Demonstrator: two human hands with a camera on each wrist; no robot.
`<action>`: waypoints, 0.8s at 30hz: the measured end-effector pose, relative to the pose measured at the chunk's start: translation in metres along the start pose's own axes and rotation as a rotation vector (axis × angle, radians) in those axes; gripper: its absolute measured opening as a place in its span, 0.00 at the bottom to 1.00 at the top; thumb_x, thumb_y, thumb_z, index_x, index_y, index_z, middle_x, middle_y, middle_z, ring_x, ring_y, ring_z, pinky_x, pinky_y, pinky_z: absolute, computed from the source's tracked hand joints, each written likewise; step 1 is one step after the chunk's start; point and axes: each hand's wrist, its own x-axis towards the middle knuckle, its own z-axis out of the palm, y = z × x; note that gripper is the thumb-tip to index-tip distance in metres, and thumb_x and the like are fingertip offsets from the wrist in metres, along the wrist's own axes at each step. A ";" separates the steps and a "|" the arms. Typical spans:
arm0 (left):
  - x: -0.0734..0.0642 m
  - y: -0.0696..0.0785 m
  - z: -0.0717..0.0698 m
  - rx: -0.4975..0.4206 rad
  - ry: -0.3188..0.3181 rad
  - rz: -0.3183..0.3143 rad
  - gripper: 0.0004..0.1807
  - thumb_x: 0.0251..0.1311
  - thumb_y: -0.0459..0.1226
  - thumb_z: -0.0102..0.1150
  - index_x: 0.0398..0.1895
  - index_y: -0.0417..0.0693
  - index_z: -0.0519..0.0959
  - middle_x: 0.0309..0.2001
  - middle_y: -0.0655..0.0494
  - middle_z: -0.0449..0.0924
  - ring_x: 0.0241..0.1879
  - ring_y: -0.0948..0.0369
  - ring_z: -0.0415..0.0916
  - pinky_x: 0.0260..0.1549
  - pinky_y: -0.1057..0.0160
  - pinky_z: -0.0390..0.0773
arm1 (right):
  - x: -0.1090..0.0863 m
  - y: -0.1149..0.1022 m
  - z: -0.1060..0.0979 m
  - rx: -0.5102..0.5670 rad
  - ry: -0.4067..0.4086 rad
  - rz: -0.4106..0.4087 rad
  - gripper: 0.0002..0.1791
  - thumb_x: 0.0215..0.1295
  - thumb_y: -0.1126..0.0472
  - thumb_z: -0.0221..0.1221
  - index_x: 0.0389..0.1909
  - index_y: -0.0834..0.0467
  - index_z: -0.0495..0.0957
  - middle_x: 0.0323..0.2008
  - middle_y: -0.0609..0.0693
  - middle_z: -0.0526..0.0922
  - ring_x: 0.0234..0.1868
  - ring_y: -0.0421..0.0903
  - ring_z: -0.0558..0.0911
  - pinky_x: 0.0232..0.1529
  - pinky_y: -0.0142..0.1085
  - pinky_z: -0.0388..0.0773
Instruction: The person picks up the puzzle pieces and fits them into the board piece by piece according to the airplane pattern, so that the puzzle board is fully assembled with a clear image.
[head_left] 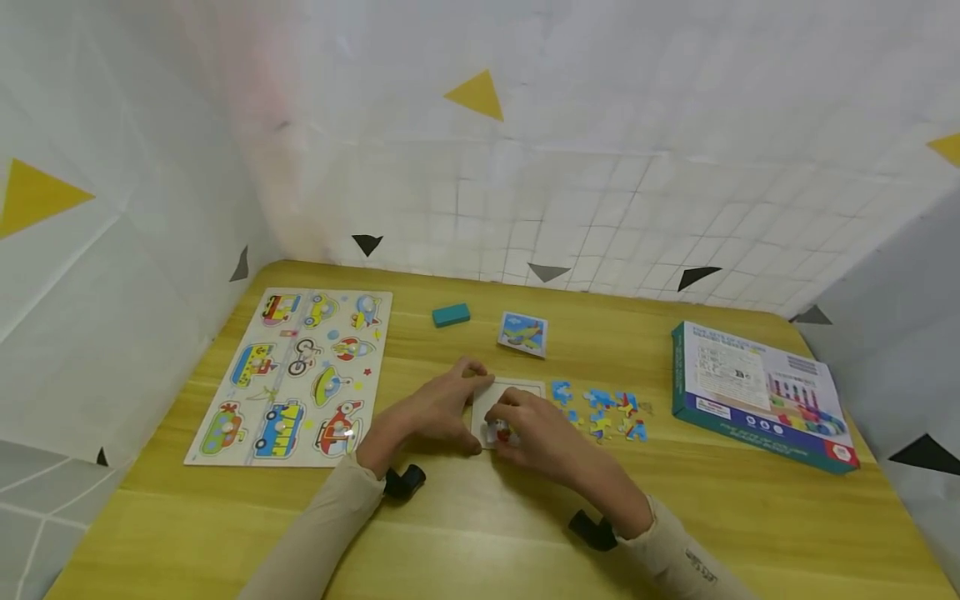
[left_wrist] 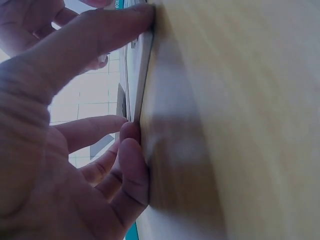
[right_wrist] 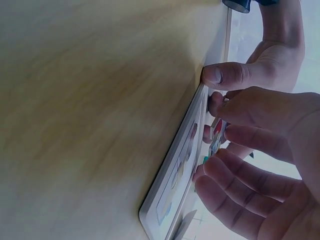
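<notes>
A small pale puzzle tray (head_left: pixel 489 400) lies on the table between the two hands. My left hand (head_left: pixel 442 406) holds its left side, with the thumb at the near corner and fingers at the far end; the tray's edge (left_wrist: pixel 141 75) shows between them in the left wrist view. Over the tray, my right hand (head_left: pixel 538 435) pinches a jigsaw piece (right_wrist: pixel 217 131) with red and white on it, mostly covered by the fingers. Several loose blue and yellow jigsaw pieces (head_left: pixel 601 398) lie just right of the tray.
Left stands a wooden vehicle peg puzzle board (head_left: pixel 285 392). Behind the tray are a teal block (head_left: pixel 452 315) and a small square with an airplane picture (head_left: pixel 522 334). A boxed set (head_left: pixel 757 396) lies at the right. White wall sheeting (head_left: pixel 570 167) encloses the table's back and sides.
</notes>
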 end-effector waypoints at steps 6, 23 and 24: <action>-0.001 -0.001 0.001 0.005 0.005 0.007 0.54 0.39 0.42 0.81 0.74 0.46 0.65 0.66 0.57 0.56 0.46 0.60 0.70 0.42 0.64 0.74 | 0.004 0.000 0.004 0.002 0.015 -0.009 0.14 0.52 0.61 0.75 0.38 0.58 0.85 0.38 0.49 0.80 0.37 0.42 0.77 0.39 0.36 0.77; 0.000 -0.001 0.000 0.019 0.014 0.031 0.53 0.41 0.43 0.80 0.74 0.45 0.65 0.66 0.55 0.56 0.49 0.59 0.69 0.46 0.61 0.73 | 0.011 0.003 0.012 0.022 -0.027 0.014 0.11 0.55 0.64 0.73 0.38 0.59 0.85 0.42 0.50 0.81 0.43 0.45 0.79 0.42 0.39 0.79; 0.000 -0.001 0.000 0.019 0.015 0.031 0.53 0.41 0.43 0.80 0.74 0.45 0.66 0.66 0.55 0.56 0.49 0.58 0.69 0.46 0.61 0.73 | 0.012 0.004 0.012 0.024 -0.030 0.017 0.10 0.55 0.64 0.73 0.38 0.59 0.85 0.42 0.50 0.81 0.42 0.45 0.79 0.43 0.39 0.78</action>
